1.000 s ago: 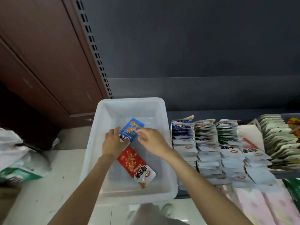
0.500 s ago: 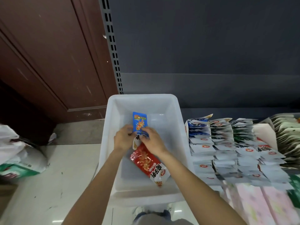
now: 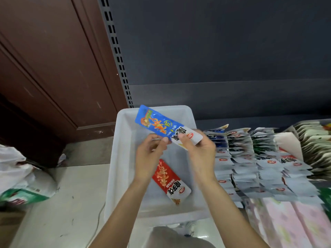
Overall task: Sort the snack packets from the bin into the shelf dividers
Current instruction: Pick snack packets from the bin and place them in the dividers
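The left hand (image 3: 149, 154) and right hand (image 3: 200, 149) both pinch a blue packet (image 3: 161, 125) above the white bin (image 3: 121, 158). One red packet (image 3: 168, 179) lies on the bin floor. To the right, the shelf rows (image 3: 250, 158) already look well stocked, so sorting seems nearly finished.

A glossy plastic film is seen on the blue packet (image 3: 157, 123), with highlights caught along its printed face, and the same shiny film is shown by the red packet (image 3: 169, 179). The bin (image 3: 121, 158) is formed of translucent white plastic with a smooth, slightly frosted finish. The rows of packets on the shelf (image 3: 250, 158) are wrapped in pale, faintly reflective film. The door panel (image 3: 53, 68) looks like dark brown wood with a dull, scuffed surface. The perforated upright (image 3: 116, 51) and back panel (image 3: 223, 42) appear as matt grey painted metal. The floor (image 3: 71, 194) is finished in smooth pale stone or tile.
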Motion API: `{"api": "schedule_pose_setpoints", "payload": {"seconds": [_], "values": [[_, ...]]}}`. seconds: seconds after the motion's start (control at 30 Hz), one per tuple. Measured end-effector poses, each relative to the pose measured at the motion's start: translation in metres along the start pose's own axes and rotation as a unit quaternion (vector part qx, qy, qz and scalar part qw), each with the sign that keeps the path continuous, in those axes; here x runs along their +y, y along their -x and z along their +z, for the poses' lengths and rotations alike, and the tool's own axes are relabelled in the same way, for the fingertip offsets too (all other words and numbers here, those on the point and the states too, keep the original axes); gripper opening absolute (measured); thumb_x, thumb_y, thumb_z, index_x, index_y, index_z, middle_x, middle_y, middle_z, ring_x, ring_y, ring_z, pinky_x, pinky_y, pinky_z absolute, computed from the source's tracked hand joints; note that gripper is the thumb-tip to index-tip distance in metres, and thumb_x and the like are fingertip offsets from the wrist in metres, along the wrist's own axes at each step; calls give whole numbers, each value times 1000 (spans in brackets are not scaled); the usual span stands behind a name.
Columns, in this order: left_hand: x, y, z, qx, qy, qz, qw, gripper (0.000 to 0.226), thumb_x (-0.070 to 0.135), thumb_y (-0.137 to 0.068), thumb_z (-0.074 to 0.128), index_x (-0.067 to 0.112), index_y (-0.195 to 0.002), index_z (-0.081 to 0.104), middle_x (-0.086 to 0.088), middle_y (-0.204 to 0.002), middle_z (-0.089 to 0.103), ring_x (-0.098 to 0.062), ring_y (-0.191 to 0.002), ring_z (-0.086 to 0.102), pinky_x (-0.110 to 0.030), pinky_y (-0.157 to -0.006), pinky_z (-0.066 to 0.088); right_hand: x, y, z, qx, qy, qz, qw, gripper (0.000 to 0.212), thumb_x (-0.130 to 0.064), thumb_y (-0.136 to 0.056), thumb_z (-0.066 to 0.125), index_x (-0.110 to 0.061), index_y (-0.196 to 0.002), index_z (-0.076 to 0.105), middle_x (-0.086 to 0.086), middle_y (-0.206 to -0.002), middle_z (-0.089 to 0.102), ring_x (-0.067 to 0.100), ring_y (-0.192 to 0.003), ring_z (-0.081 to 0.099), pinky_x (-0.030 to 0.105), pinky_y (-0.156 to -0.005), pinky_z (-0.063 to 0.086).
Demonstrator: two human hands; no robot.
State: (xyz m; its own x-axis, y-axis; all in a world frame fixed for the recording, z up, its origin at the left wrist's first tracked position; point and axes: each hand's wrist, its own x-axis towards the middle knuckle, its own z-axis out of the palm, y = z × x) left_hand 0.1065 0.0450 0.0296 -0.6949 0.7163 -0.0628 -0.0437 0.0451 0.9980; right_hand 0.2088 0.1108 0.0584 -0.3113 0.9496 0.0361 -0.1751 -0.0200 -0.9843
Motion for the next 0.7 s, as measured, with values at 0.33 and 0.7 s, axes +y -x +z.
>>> {"api": "schedule_pose_setpoints", "payload": {"seconds": [0.33, 0.7], "values": [[22, 5, 105, -135, -276, 336, 890, 21, 30, -85, 52, 21, -99, 66, 14, -97, 67, -4, -93, 56, -14, -81, 41, -63, -19, -161, 167, 79, -147, 972, 19, -4, -95, 52, -22, -89, 55, -19, -79, 62, 3, -80, 63, 27, -61, 58], [-8, -4, 179, -189, -558, 422, 690, 27, 32, -75, 65, 14, -95, 70, 0, -89, 71, -19, -82, 65, -36, -94, 36, -67, -71, -227, 154, 382, -218, 885, 10, -16, -93, 57, -16, -99, 65, -9, -80, 62, 8, -76, 62, 18, -70, 50]]}}
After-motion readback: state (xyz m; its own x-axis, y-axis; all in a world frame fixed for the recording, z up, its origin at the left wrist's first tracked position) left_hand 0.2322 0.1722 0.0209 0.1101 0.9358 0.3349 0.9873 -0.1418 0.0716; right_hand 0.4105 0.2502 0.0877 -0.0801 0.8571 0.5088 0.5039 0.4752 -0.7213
